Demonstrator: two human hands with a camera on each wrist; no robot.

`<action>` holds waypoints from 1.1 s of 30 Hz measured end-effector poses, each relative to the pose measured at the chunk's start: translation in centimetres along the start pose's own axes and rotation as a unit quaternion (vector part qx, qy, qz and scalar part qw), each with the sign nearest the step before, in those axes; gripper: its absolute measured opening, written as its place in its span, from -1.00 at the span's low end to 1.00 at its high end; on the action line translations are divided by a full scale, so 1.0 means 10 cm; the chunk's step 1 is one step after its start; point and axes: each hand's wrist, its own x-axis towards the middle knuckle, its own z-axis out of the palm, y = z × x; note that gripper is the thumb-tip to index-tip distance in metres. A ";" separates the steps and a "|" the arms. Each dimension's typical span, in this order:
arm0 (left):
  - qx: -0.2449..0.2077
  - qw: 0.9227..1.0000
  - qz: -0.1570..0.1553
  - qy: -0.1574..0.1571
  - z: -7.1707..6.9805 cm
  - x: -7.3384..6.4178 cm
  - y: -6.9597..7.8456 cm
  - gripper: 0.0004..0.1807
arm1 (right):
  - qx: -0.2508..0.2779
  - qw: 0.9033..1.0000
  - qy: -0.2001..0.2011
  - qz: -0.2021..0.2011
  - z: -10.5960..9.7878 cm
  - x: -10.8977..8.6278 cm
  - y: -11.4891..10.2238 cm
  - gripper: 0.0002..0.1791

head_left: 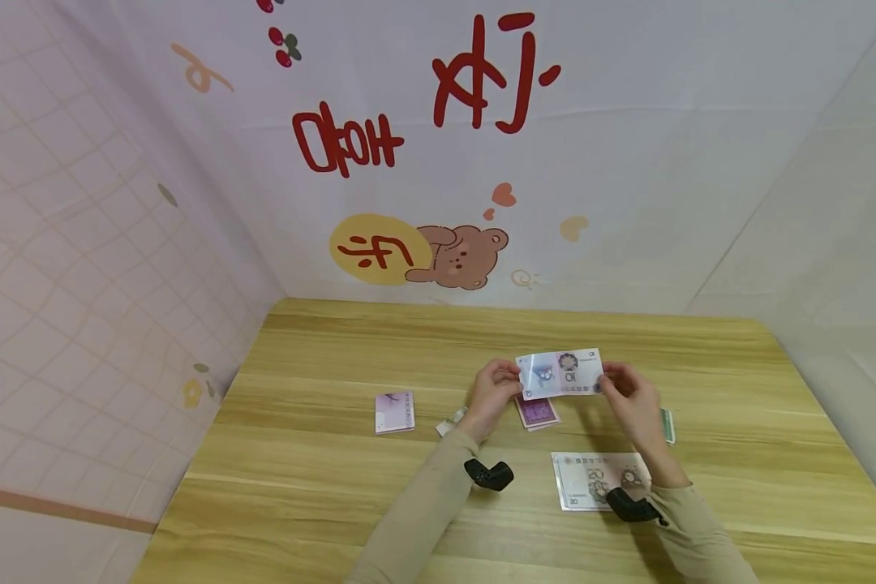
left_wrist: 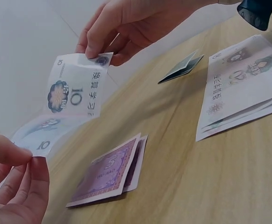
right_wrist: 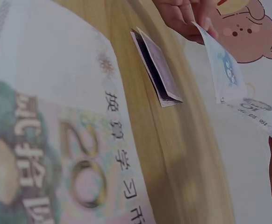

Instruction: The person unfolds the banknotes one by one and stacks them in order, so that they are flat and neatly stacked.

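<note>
Both hands hold up a paper play banknote marked 10, one at each end, above the wooden table. Thumb and fingers of my left hand pinch its left end, and my right hand pinches the right end. The note bends across its middle in the left wrist view, its printed face showing. Below it lies a folded purple note, partly opened along its fold. A stack of notes marked 20 lies under my right forearm, which covers part of it.
A folded pale purple note lies at left on the table. Close to my left wrist is a greenish note, partly hidden. A folded green note sits beyond my right wrist. A printed cloth hangs behind the table.
</note>
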 end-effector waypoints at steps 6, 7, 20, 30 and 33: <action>0.012 1.000 -0.004 -0.003 -0.04 -0.09 0.07 -0.71 | 0.030 0.999 0.024 0.014 -0.03 0.02 0.08 -0.81; 0.015 1.000 -0.005 -0.002 -0.05 -0.10 0.08 -0.71 | 0.034 0.999 0.026 0.016 -0.04 0.02 0.08 -0.81; 0.006 1.000 0.000 -0.027 -0.07 -0.22 0.08 -0.73 | 0.104 0.992 0.070 0.015 -0.05 0.03 -0.10 -0.83; 0.144 0.985 0.076 -0.061 -0.12 -0.16 0.37 -0.79 | 0.103 0.994 -0.026 -0.022 -0.05 0.06 -0.27 -0.84; 0.181 0.974 0.097 -0.100 -0.06 -0.13 0.50 -0.79 | 0.081 0.993 -0.075 -0.037 -0.03 0.05 -0.31 -0.84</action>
